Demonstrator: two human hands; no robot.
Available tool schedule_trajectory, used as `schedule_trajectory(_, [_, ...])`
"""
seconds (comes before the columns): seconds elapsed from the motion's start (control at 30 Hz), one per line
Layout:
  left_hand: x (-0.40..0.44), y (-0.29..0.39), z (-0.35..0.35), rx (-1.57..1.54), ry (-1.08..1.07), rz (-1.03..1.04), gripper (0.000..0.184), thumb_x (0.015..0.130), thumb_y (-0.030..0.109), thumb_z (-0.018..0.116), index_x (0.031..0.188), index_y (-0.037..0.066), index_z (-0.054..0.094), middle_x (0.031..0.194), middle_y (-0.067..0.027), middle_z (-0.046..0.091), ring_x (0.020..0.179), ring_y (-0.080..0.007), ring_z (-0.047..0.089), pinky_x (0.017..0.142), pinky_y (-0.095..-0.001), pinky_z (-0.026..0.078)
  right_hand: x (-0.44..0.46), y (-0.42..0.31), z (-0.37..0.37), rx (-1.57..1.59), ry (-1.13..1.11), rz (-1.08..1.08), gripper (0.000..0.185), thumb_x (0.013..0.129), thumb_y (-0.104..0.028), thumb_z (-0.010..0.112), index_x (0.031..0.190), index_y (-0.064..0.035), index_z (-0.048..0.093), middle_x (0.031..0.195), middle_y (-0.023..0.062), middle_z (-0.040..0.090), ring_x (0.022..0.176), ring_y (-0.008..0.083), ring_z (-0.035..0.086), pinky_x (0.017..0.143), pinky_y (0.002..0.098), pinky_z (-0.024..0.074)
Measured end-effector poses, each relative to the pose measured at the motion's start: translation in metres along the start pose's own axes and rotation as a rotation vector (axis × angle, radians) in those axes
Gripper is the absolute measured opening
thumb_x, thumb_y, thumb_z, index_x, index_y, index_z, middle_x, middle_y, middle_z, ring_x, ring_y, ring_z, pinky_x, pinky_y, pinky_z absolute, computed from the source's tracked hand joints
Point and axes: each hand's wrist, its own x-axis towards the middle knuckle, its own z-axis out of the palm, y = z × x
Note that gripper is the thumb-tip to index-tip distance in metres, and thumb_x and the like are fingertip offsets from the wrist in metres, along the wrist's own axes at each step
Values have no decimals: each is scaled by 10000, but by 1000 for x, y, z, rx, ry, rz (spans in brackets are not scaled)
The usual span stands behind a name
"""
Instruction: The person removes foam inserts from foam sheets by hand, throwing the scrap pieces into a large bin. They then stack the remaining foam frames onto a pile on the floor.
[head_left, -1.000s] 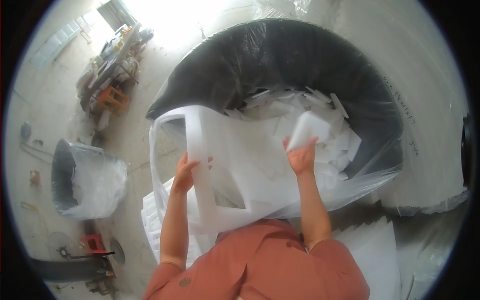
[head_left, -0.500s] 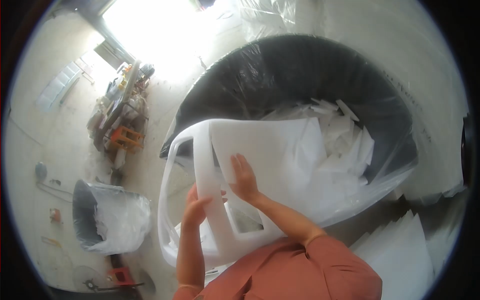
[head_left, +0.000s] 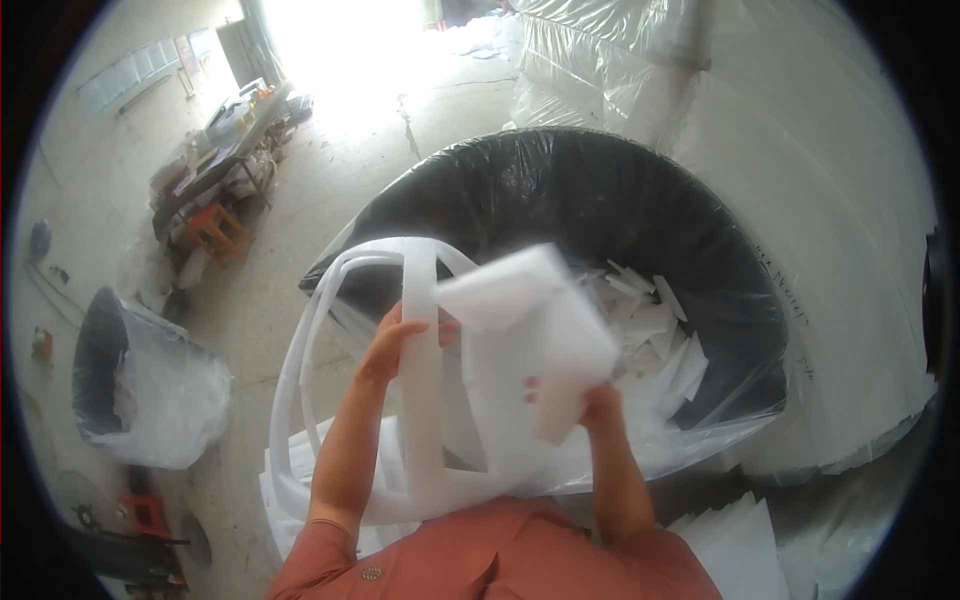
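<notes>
My left hand [head_left: 390,347] is closed around an upright strip of a white foam frame [head_left: 420,400], which has large cut-out openings and rounded corners. To the right, my right hand [head_left: 602,407] grips a white foam sheet [head_left: 545,325] by its lower edge, fingertips showing on the left of a folded flap. The sheet is bent and blurred by motion, apart from the frame's strip at its upper left. Whether its lower part still joins the frame, I cannot tell. Both pieces are in front of a large black-lined bin [head_left: 570,185] with white foam scraps [head_left: 650,325] inside.
A smaller bin with a clear plastic liner [head_left: 175,395] stands at the left. Further back are a cluttered table [head_left: 225,150] and an orange stool [head_left: 218,232]. Stacked white sheets [head_left: 735,550] lie at lower right, and plastic-wrapped material [head_left: 610,60] stands behind the bin.
My right hand has moved right and down from lying flat on the sheet to gripping it. The sheet has folded away from the frame's strip. My left hand keeps its hold.
</notes>
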Motion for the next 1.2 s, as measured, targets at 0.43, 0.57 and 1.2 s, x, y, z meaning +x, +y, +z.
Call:
schedule_trajectory(0.43, [-42, 65, 61, 325, 151, 278, 641, 752, 37, 605, 1351, -10, 382, 1250, -227, 582, 1014, -321, 658, 770, -376, 585, -99, 18, -227, -1110, 1070, -14, 948, 693, -357, 831, 1374, 85, 340, 1285, 229, 527, 1214, 317, 514, 983, 404, 436])
schedule_trajectory(0.57, [-65, 111, 80, 360, 159, 450, 659, 775, 69, 590, 1385, -24, 356, 1300, -232, 543, 1029, -318, 649, 785, -367, 581, -89, 73, -205, -764, 1472, 310, 1206, 668, -511, 818, 1480, 55, 129, 1490, 251, 292, 1362, 349, 340, 1101, 438, 314])
schedule_trajectory(1.2, [-99, 19, -71, 1437, 716, 402, 761, 888, 413, 662, 1403, -59, 361, 1281, -207, 560, 1177, -342, 547, 1021, -390, 404, -11, 138, -73, 588, 516, 139, 464, 920, -389, 608, 1262, -83, 540, 1251, 75, 596, 1180, 273, 532, 1050, 435, 396])
